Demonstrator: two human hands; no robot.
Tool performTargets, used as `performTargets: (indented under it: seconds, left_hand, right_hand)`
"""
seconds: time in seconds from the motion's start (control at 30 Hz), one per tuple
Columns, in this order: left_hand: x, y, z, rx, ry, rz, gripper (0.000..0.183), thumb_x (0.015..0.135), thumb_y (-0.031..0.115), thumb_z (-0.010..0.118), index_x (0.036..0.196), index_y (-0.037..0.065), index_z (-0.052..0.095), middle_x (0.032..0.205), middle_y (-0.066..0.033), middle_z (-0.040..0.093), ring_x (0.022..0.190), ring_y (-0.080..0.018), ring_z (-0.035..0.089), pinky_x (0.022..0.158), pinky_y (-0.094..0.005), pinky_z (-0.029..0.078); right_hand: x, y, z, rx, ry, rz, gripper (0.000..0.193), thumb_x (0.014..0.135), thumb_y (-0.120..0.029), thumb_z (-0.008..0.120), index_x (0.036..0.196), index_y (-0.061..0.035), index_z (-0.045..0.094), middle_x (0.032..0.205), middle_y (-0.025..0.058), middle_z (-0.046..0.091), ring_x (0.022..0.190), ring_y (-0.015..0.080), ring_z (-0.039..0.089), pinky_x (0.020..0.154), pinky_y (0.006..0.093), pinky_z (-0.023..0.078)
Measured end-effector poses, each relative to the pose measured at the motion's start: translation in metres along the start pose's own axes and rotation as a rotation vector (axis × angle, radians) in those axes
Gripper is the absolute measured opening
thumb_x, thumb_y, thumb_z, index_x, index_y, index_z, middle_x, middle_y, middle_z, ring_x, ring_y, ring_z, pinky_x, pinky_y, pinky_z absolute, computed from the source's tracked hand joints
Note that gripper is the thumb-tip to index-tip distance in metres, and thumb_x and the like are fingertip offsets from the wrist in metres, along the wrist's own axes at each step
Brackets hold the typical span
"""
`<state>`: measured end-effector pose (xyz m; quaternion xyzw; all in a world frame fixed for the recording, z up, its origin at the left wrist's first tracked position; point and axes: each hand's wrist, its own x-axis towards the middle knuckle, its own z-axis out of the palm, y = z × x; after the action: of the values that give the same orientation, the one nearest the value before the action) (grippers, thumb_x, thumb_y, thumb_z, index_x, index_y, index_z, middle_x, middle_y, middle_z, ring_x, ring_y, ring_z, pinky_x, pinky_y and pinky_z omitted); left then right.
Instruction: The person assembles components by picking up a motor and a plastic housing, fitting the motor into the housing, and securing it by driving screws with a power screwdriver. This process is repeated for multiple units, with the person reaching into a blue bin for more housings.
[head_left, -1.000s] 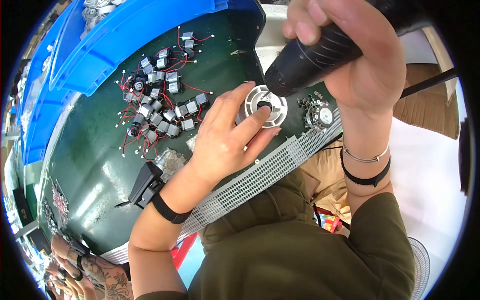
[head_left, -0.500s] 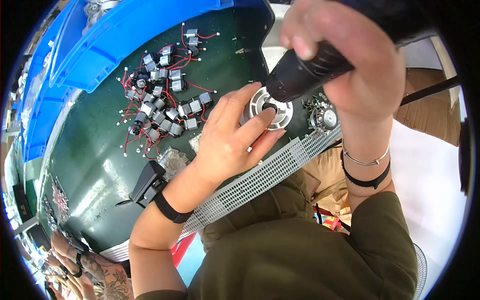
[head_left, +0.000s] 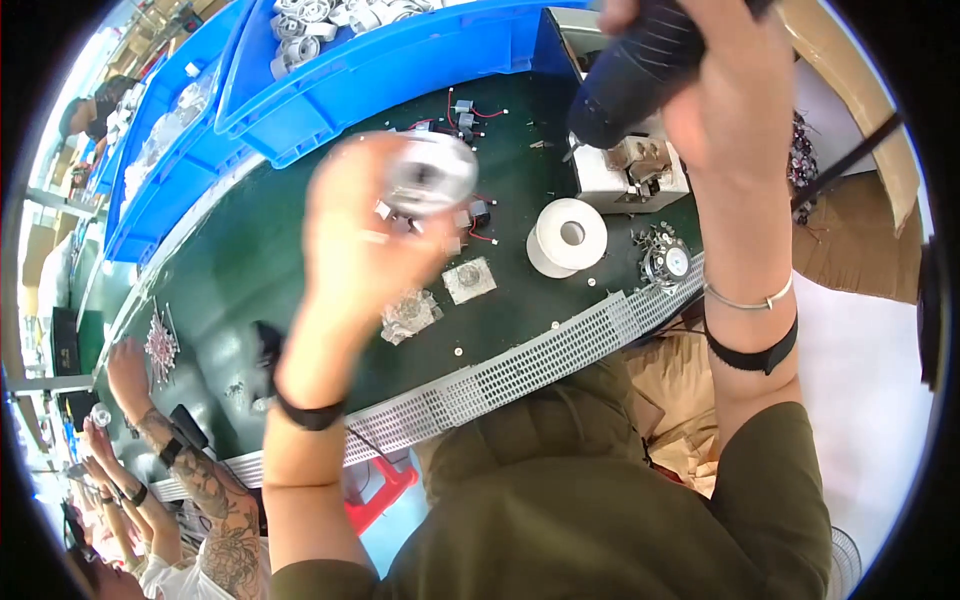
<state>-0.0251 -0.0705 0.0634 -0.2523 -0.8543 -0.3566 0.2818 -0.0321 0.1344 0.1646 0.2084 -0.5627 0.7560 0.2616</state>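
Note:
My left hand (head_left: 355, 225), smeared by motion, is raised over the table with a round white plastic housing (head_left: 432, 172) in its fingers. Small silver motors (head_left: 465, 120) with red wires lie behind it, most of them hidden by the hand. At the upper right, my right hand (head_left: 725, 95) is wrapped round a black power screwdriver (head_left: 635, 75) whose front end points down and left. Below that tool stands a white cylinder with a hole in its top (head_left: 567, 238), touched by neither hand.
Blue bins (head_left: 380, 85) with white parts line the far side. A white box with metal pieces (head_left: 635, 185) stands at the right, near a round dish of screws (head_left: 668, 262). A perforated strip (head_left: 500, 375) edges the table. Another person's tattooed arm (head_left: 190, 460) is at lower left.
My left hand has lifted the white housing off the white cylinder and carried it left over the motors. The screwdriver has moved up and away. The view has shifted, showing more of the bins.

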Motion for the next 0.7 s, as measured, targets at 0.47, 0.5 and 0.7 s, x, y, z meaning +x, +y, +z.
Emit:
performTargets:
  seconds: [0.47, 0.5, 0.7]
  left_hand:
    - [0.05, -0.044, -0.02, 0.202, -0.251, -0.194, 0.026, 0.079, 0.028, 0.068, 0.091, 0.005, 0.071, 0.1, -0.0111, 0.066, 0.096, -0.0281, 0.061, 0.084, -0.0381, 0.046]
    - [0.054, -0.037, 0.006, 0.336, -0.343, -0.013, 0.022, 0.078, 0.028, 0.068, 0.087, 0.007, 0.071, 0.093, -0.0096, 0.065, 0.091, -0.0277, 0.061, 0.081, -0.0387, 0.047]
    - [0.059, -0.083, 0.036, 0.325, -0.472, 0.018, 0.012, 0.077, 0.022, 0.068, 0.081, 0.011, 0.071, 0.08, -0.0059, 0.065, 0.077, -0.024, 0.061, 0.073, -0.0341, 0.046]
  right_hand:
    - [0.001, 0.039, -0.015, -0.119, -0.04, 0.122, 0.025, 0.077, -0.006, 0.073, 0.093, -0.0014, 0.054, 0.076, 0.0031, 0.057, 0.062, 0.0094, 0.055, 0.056, 0.0212, 0.046]
    - [0.002, 0.04, -0.016, -0.138, -0.034, 0.118, 0.027, 0.077, -0.007, 0.074, 0.094, -0.0012, 0.054, 0.076, 0.0028, 0.057, 0.063, 0.009, 0.055, 0.056, 0.0208, 0.046]
    - [-0.006, 0.033, 0.002, -0.189, 0.065, 0.079, 0.04, 0.076, -0.014, 0.076, 0.102, 0.004, 0.052, 0.09, 0.0078, 0.058, 0.084, 0.0126, 0.057, 0.073, 0.0258, 0.047]
